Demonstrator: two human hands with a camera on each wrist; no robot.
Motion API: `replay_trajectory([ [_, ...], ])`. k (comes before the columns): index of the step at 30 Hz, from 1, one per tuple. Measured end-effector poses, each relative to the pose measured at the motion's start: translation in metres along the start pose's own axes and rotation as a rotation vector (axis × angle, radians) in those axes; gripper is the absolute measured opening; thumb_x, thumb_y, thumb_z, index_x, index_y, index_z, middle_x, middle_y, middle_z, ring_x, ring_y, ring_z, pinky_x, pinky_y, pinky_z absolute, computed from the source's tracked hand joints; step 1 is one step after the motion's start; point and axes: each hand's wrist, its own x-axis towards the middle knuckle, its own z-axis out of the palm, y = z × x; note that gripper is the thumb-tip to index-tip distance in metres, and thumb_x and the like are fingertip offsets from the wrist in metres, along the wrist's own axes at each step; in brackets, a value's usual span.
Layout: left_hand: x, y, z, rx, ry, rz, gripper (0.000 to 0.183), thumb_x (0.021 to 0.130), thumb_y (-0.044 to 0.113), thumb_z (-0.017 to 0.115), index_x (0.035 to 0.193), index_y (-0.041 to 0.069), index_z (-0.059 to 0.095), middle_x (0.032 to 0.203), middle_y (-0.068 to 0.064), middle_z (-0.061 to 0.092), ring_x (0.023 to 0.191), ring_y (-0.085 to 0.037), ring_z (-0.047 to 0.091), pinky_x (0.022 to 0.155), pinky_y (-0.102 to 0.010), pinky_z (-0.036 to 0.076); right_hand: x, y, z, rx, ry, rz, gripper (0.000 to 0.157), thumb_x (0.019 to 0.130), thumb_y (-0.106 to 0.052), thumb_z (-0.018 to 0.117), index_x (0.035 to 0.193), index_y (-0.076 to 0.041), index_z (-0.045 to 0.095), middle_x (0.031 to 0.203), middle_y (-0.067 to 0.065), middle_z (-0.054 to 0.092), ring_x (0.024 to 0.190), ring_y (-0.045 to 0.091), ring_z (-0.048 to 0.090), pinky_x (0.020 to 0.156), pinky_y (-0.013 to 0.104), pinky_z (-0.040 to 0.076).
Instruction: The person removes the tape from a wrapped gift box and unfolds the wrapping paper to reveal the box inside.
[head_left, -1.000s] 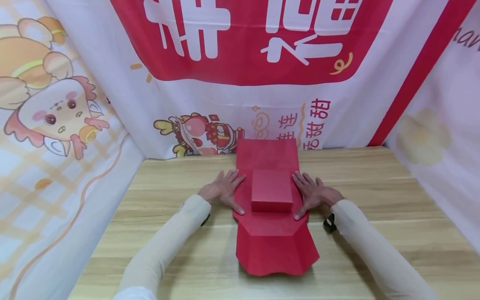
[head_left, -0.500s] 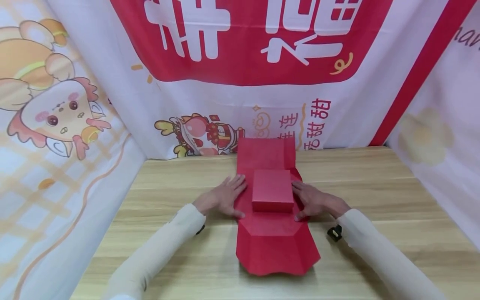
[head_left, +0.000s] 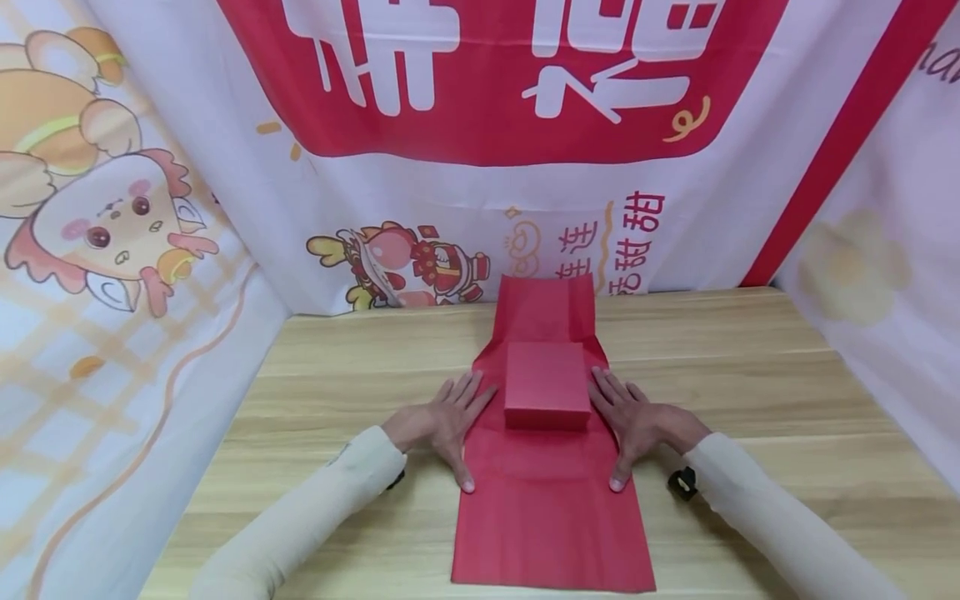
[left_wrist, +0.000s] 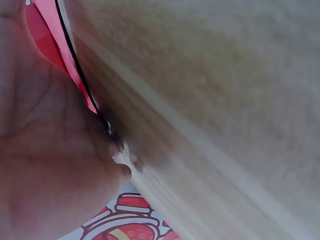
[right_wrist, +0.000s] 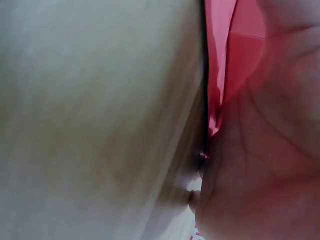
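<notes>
A small red box [head_left: 547, 383] sits on a long red sheet of paper or thin card [head_left: 551, 529] with crease lines, in the middle of the table. My left hand [head_left: 448, 423], fingers spread and straight, rests along the sheet's left edge beside the box. Mirroring it, my right hand [head_left: 632, 423] lies flat on the right edge, thumb pointing toward me. At the far end, the sheet's side strips stand folded upward. In the left wrist view, red card [left_wrist: 42, 35] shows past the palm. Red card [right_wrist: 242, 55] also borders the palm in the right wrist view.
The wooden tabletop [head_left: 360, 358] extends on both sides of the sheet. A white cloth backdrop [head_left: 420, 196] with red print rises at the table's back edge, close to the sheet's far end. A black band [head_left: 682, 483] circles the right wrist.
The sheet's near end, earlier raised with angled side flaps, now lies flatter and reaches closer to me. The far end has narrowed as its sides folded up. Both thumbs have moved nearer me.
</notes>
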Motion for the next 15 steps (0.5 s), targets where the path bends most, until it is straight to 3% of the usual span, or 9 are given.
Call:
replay_trajectory([
  [4, -0.0022, 0.0009, 0.0004, 0.010, -0.014, -0.007, 0.156, 0.048, 0.084, 0.075, 0.158, 0.014, -0.010, 0.165, -0.015, -0.018, 0.152, -0.034, -0.016, 0.126, -0.053, 0.001, -0.0025, 0.0030, 0.0042, 0.007, 0.005, 0.002, 0.154, 0.047, -0.079, 0.079, 0.157, -0.001, 0.005, 0.163, 0.025, -0.007, 0.148, 0.047, -0.009, 0.117, 0.070, 0.005],
  [8, -0.0029, -0.0001, 0.0015, 0.023, -0.004, -0.009, 0.154, 0.049, 0.087, 0.072, 0.158, 0.015, -0.009, 0.165, -0.014, -0.016, 0.153, -0.033, -0.014, 0.126, -0.054, 0.001, -0.0023, 0.0030, 0.0044, 0.023, 0.006, 0.027, 0.152, 0.049, -0.074, 0.082, 0.157, -0.001, 0.003, 0.163, 0.025, -0.007, 0.149, 0.046, -0.009, 0.120, 0.067, 0.004],
  [15, -0.0011, -0.0055, 0.0014, 0.083, 0.104, 0.009, 0.142, 0.060, 0.093, 0.056, 0.158, 0.005, 0.004, 0.167, -0.014, -0.001, 0.154, -0.033, -0.005, 0.126, -0.053, 0.003, -0.0030, 0.0021, 0.0007, 0.050, 0.009, 0.071, 0.147, 0.055, -0.067, 0.084, 0.156, 0.001, 0.001, 0.164, 0.022, -0.004, 0.150, 0.044, -0.006, 0.121, 0.065, 0.006],
])
